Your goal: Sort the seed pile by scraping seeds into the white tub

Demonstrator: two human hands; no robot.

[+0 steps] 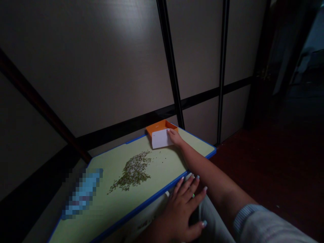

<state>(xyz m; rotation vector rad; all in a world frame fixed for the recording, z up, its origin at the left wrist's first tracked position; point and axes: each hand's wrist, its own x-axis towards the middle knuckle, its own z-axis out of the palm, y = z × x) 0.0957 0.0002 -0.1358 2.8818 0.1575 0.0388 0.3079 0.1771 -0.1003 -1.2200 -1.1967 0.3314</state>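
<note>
A pale green board with a blue rim (194, 141) lies tilted across the view, and a loose heap of small green-brown seeds (131, 172) is spread over its middle. At its far edge sits a shallow orange tray (162, 125). A white card (159, 139) lies against the tray's near side. My right hand (175, 137) grips the card's right edge with bunched fingers. My left hand (181, 209) lies spread and holds nothing, its fingertips at the board's near blue rim.
A pixelated blue object (83, 194) lies on the board's left part. Behind the board stands a pale panelled wall with dark strips (101, 67). A dark reddish floor (253, 158) spreads to the right, and my grey-trousered lap lies under the near rim.
</note>
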